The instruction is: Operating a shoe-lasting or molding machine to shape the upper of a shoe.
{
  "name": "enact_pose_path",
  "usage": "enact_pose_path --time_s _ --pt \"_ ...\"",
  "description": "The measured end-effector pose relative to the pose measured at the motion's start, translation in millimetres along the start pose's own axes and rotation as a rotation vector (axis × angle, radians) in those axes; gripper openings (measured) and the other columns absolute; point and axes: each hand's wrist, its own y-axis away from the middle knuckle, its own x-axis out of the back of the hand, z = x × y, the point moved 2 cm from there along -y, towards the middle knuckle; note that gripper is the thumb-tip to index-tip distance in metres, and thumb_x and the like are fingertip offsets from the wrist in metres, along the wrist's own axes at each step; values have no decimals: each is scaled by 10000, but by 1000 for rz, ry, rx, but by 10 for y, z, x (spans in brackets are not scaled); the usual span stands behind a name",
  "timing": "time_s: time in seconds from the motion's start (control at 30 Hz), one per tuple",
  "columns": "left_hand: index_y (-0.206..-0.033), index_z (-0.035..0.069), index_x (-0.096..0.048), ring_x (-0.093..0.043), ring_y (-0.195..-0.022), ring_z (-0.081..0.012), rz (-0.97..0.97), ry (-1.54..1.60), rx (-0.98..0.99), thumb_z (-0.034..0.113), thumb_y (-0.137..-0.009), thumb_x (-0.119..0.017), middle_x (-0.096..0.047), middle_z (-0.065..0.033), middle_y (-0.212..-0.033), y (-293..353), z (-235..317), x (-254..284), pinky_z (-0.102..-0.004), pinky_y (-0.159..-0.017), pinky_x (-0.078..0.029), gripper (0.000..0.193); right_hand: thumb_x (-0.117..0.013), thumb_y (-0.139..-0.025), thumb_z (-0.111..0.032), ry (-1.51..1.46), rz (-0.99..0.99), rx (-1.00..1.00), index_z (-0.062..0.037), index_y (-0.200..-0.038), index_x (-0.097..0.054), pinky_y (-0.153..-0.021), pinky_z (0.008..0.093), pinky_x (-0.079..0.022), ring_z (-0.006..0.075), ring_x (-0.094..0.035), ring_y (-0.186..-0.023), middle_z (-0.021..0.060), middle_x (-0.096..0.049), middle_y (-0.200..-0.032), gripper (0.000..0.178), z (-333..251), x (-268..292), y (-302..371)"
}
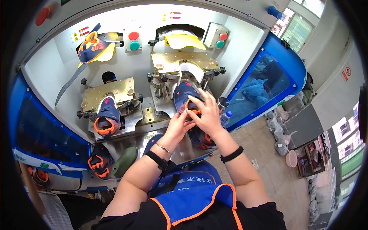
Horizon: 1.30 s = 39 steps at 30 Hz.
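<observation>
A navy shoe upper with orange trim [184, 96] sits on the right-hand form of a shoe machine. My right hand [209, 113] lies over its opening with fingers spread on the collar. My left hand [177, 126] pinches the orange edge just beside it. A second navy and orange shoe upper [107, 117] sits on the left-hand form under a brass plate [109, 91]. Another shoe [201, 138] lies below my right hand on the steel shelf.
A navy shoe upper [92, 46] hangs at the upper left. A shoe [100, 161] and a green shoe last [125, 161] lie on the lower left shelf. Red and green buttons [133, 40] sit on the back wall. A blue side panel [264, 86] stands right.
</observation>
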Motion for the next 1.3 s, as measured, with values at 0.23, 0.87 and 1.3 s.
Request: enact_pose_path --time_s 0.23,0.87,1.3 --pt "-1305 90 -483 -638 -1075 -218 15 -4 -29 303 -1045 -486 -608 -111 -1244 -109 -41 -63 -379 -912 -551 336 -660 -898 -320 -369 -234 -84 -213 -1297 -617 -1077 479 -393 404 -449 -1282 141 -480 -1419 416 325 -382 -59" --pt "-1260 108 -529 -673 -968 -190 66 -64 34 334 -1033 -510 -663 -82 -1101 -190 -26 -3 -335 -829 -575 321 -671 -883 -285 -379 -154 -95 -191 -1236 -644 -1006 446 -462 387 -502 -1198 161 -529 -1342 366 383 -469 -64" --pt "-1192 59 -560 -678 -920 -191 81 -103 64 378 -1002 -566 -658 -71 -1034 -204 -58 43 -336 -803 -586 371 -650 -897 -319 -324 -298 -174 -220 -1258 -606 -988 466 -466 395 -496 -1207 175 -519 -1316 377 374 -449 -102"
